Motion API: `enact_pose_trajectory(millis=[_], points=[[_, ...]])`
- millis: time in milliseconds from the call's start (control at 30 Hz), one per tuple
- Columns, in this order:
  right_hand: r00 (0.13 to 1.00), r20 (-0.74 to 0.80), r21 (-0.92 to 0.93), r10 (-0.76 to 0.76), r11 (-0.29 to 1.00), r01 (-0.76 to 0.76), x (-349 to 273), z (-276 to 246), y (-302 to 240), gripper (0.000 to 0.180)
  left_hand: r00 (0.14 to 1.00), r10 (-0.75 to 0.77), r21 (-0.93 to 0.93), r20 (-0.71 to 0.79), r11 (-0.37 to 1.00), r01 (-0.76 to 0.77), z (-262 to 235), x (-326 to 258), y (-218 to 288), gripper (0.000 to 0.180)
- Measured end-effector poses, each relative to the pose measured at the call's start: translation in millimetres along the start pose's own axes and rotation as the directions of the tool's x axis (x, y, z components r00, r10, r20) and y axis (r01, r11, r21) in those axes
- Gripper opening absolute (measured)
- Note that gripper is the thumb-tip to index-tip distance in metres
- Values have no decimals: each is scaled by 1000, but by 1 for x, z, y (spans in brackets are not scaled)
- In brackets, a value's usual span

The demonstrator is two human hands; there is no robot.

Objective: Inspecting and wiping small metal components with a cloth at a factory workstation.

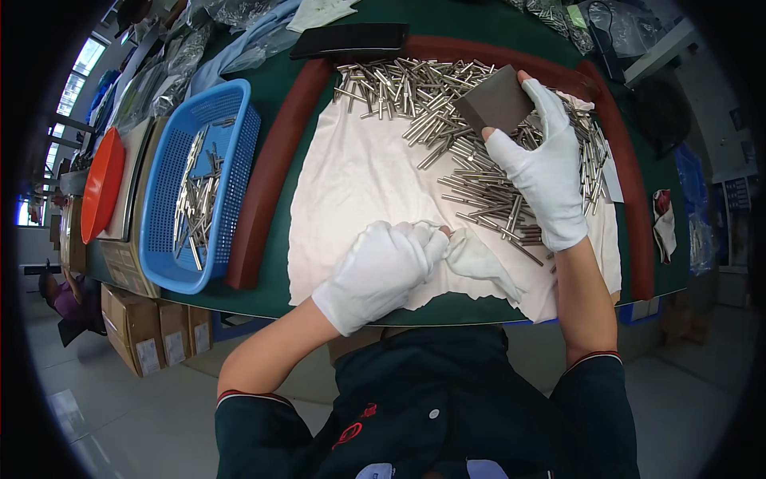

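My right hand (pixel 546 172), in a white glove with bare fingertips, grips a flat dark grey-brown block (pixel 496 100) between thumb and fingers. The block is held over a heap of thin shiny metal pins (pixel 411 88), and more pins (pixel 499 191) lie under and beside that hand. My left hand (pixel 379 271), also gloved, is closed on a bunched white cloth (pixel 481 262) near the front edge of the table. Beneath the pins spreads a pale pinkish cloth (pixel 343 184).
Dark red padded bars (pixel 275 172) frame the pale cloth at left, back and right. On the left stands a blue perforated basket (pixel 152 231) with more pins, beside a red-orange bowl (pixel 102 188). A black tray-like object (pixel 351 40) rests on the back bar. Plastic bags (pixel 630 28) lie behind.
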State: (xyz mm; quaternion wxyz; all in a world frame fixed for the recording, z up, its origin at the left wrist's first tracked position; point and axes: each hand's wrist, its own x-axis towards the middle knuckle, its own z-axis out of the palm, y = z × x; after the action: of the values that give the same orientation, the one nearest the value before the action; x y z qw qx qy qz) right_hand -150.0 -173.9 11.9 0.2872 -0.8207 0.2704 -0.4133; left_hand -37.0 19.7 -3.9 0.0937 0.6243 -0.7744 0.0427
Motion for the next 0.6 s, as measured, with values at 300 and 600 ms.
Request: enact_pose_trajectory(millis=[300,600], points=[[998,43,103,52,993,-56,2,0,11,71,967,-131,79,220,990,116,-7,1,1,25],[1000,17,89,20,996,-21,0,-4,7,72,961,-232,-111,150,962,250,-20,5,9,42]])
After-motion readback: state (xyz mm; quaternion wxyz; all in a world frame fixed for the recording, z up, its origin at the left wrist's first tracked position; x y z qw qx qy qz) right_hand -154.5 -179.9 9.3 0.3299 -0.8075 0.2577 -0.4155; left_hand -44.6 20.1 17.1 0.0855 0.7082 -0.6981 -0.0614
